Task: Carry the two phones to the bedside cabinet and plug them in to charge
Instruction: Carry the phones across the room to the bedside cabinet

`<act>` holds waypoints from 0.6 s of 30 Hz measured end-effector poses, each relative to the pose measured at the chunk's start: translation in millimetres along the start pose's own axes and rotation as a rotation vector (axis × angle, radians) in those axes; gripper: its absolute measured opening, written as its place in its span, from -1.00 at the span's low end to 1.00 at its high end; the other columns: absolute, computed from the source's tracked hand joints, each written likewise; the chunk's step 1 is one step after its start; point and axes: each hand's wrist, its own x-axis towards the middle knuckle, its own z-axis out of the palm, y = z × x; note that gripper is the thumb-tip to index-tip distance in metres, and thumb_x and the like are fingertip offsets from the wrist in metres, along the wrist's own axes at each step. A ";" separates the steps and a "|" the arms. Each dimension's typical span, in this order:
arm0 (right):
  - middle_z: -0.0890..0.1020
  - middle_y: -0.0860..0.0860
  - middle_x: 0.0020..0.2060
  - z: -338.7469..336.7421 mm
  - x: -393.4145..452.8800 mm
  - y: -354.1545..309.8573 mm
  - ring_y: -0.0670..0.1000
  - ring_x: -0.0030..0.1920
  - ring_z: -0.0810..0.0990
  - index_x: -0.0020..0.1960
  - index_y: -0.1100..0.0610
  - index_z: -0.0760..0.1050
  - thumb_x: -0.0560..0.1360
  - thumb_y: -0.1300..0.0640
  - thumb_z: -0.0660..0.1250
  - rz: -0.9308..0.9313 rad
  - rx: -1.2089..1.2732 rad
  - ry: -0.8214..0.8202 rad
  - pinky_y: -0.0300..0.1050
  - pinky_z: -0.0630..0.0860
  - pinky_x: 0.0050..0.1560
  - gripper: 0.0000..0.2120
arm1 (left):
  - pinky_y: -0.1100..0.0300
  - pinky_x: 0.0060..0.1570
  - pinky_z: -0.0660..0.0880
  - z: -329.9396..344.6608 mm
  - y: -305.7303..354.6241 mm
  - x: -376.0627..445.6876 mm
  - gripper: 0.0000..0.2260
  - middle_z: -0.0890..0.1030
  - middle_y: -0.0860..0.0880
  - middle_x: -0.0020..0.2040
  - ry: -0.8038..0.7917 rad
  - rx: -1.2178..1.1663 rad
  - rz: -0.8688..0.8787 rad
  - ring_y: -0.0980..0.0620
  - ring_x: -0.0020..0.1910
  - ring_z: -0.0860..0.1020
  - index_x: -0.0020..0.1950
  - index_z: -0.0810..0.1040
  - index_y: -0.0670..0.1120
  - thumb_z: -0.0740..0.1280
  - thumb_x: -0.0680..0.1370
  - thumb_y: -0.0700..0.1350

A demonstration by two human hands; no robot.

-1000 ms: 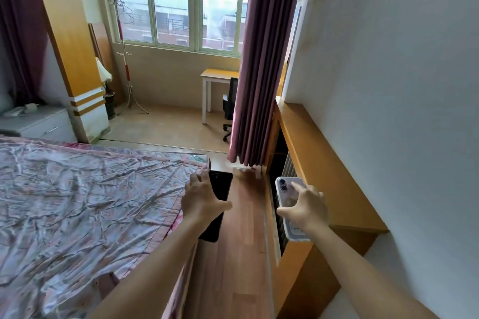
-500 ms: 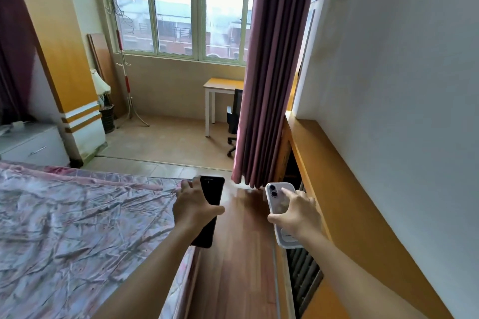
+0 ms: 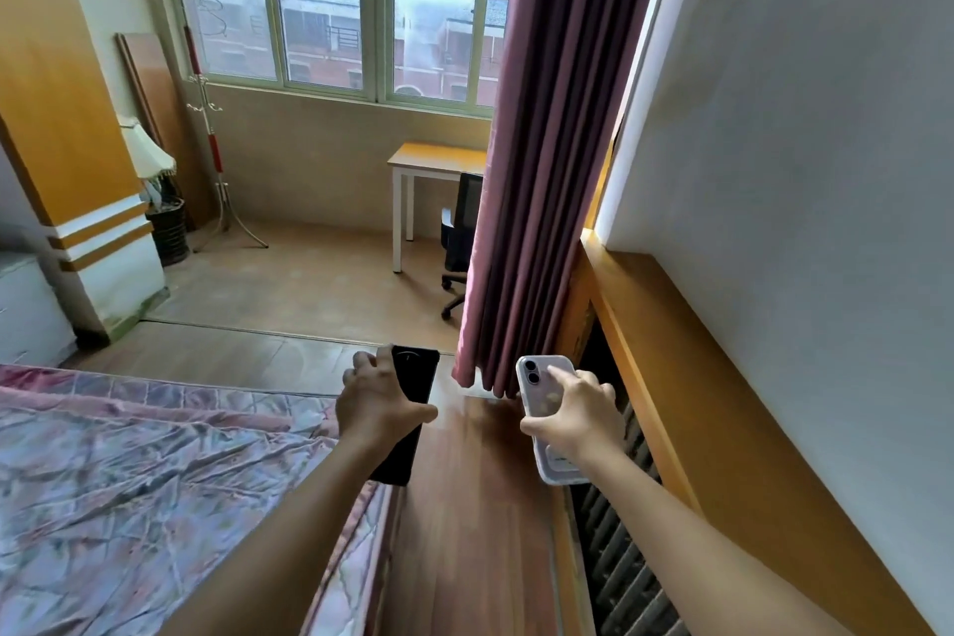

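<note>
Head-camera view of a bedroom: two bare arms reach forward over a strip of wooden floor (image 3: 480,522), each hand carrying one of two phones. Left hand (image 3: 379,405) has its grip clamped around a slim black phone (image 3: 413,377), held upright beside the edge of a bed with a crumpled pink-and-grey satin cover (image 3: 129,470). Right hand (image 3: 578,416) has its grip closed on a white-cased phone with two rear camera lenses (image 3: 542,387), near a hanging maroon curtain (image 3: 542,160). One white-legged desk with an orange top (image 3: 436,160) and one black office chair (image 3: 459,232) stand below the window (image 3: 335,0).
</note>
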 end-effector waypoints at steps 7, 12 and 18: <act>0.42 -0.02 0.33 12.5 117.9 -10.0 0.10 0.29 0.35 0.44 -0.08 0.30 0.26 -0.17 0.45 0.030 0.033 0.023 -0.02 0.52 0.05 -0.20 | 0.07 -0.07 0.44 17.7 24.8 125.1 -0.19 0.40 -0.14 0.17 0.008 0.016 0.048 -0.17 0.15 0.42 0.35 0.29 -0.06 0.51 0.18 0.09; 0.42 -0.03 0.33 20.3 183.5 -7.0 0.10 0.27 0.35 0.44 -0.09 0.30 0.24 -0.14 0.44 0.015 0.040 0.027 -0.04 0.51 0.03 -0.21 | 0.09 -0.10 0.42 40.2 39.3 180.7 -0.19 0.40 -0.14 0.15 0.026 0.035 0.056 -0.16 0.11 0.43 0.35 0.29 -0.04 0.50 0.16 0.09; 0.42 -0.01 0.33 25.7 294.4 3.6 0.10 0.29 0.35 0.44 -0.08 0.30 0.26 -0.14 0.46 -0.059 0.042 0.004 -0.04 0.49 0.08 -0.21 | 0.08 -0.04 0.45 77.6 72.6 258.6 -0.17 0.40 -0.13 0.17 0.057 0.034 -0.018 -0.15 0.13 0.43 0.37 0.28 -0.04 0.49 0.16 0.10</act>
